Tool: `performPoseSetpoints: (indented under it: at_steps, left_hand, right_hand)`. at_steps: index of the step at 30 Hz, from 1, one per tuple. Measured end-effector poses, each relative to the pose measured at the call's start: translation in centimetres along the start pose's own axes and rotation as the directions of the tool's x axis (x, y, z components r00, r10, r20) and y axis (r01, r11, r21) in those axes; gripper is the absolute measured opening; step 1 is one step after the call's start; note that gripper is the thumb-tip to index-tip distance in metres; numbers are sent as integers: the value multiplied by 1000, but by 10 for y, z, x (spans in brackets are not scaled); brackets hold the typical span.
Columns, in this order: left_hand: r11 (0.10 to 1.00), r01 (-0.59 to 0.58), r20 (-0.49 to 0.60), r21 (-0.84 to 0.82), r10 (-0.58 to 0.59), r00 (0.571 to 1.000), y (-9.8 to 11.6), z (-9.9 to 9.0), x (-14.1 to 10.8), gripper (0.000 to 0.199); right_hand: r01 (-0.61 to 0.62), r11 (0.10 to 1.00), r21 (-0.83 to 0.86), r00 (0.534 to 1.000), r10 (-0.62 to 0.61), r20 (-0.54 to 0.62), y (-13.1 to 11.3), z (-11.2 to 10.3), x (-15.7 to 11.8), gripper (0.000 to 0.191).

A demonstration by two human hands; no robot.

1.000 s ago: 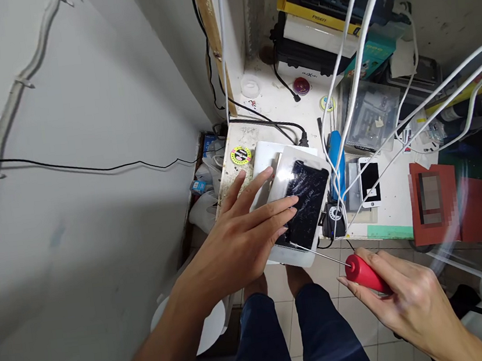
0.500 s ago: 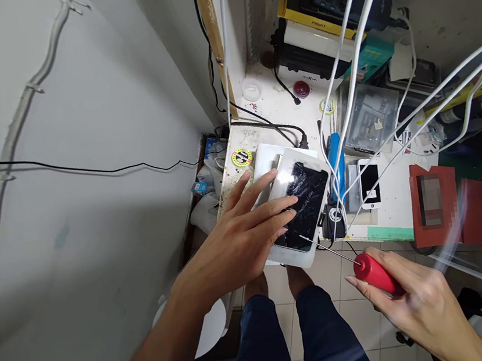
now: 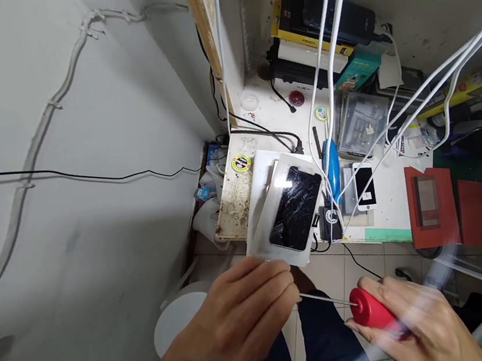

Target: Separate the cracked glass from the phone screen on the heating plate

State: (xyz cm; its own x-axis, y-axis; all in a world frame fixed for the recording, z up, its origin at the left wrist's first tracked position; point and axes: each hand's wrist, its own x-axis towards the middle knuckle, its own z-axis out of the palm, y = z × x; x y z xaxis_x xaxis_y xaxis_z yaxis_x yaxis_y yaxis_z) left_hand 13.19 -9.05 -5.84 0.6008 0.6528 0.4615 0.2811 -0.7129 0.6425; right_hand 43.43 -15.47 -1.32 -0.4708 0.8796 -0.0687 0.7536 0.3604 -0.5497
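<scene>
My right hand is wrapped round the red handle of a tool with a thin metal shaft. The shaft points left, and its tip disappears at the fingertips of my left hand. Those fingers are bent and pressed together around that end; anything else between them is hidden. Just beyond my hands, a black phone screen with scratches or smears lies face up on a pale, translucent pad. Neither hand touches the screen.
Under the pad is a white board on a cluttered bench. A blue tool, a black plug-like box and a white phone lie to the right. White cables hang across the view. Boxes are stacked at the back.
My left hand has left the phone screen and come down toward me, its fingers closing at the shaft's tip. The red-handled tool has drawn back off the screen.
</scene>
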Motion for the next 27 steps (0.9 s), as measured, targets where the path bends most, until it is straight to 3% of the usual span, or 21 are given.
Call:
performPoseSetpoints:
  at_steps: [3,6,8,10,12,13,16,18,21,23,24,25,26,27]
  left_hand:
    - [998,49,-34,30,-48,998,12,-3,-21,25]
    - [982,180,-168,59,-168,971,7,-13,-37,25]
    - [925,368,-318,91,-323,891,-8,-18,-41,22]
    - [813,570,-432,120,-474,767,-30,-17,-39,12]
    - [649,747,-371,144,-665,648,-54,-7,-29,20]
    - [615,773,-337,156,-703,627,-65,0,-22,25]
    - [589,787,-290,185,-732,616,-93,21,-3,41]
    - [596,779,-267,197,-732,627,-105,29,5,40]
    - [633,748,-217,200,-716,664,-115,32,7,34]
    - [652,733,-195,193,-707,680,-119,31,6,38]
    - [656,730,-191,189,-705,683,-120,31,5,39]
    - [658,730,-193,185,-704,683,-121,31,4,39]
    - [656,733,-200,180,-705,680,-121,31,4,39]
    - [651,738,-213,176,-707,674,-120,32,4,37]
  right_hand:
    - [32,999,6,999,-32,-20,-1,0,-7,20]
    - [14,999,-47,997,-17,-74,5,-1,-16,23]
    - [-43,995,-91,992,32,-118,8,-2,-20,24]
    - [-110,991,-82,982,95,-164,7,-2,-20,26]
    - [-161,987,-9,967,156,-199,2,-2,-19,29]
    - [-181,983,38,961,185,-204,0,-1,-19,30]
    - [-281,946,161,937,307,-169,-2,2,-23,33]
    - [-368,889,272,905,410,-115,0,3,-29,33]
    - [-408,697,590,860,510,-8,-3,4,-35,40]
    - [-357,528,771,863,502,56,-11,1,-33,54]
    - [-322,490,810,876,479,59,-16,-1,-31,58]
    - [-297,516,803,894,446,44,-21,-3,-28,58]
    - [-272,635,723,916,401,-8,-26,-5,-26,57]
    - [-238,826,512,943,322,-81,-30,-6,-23,55]
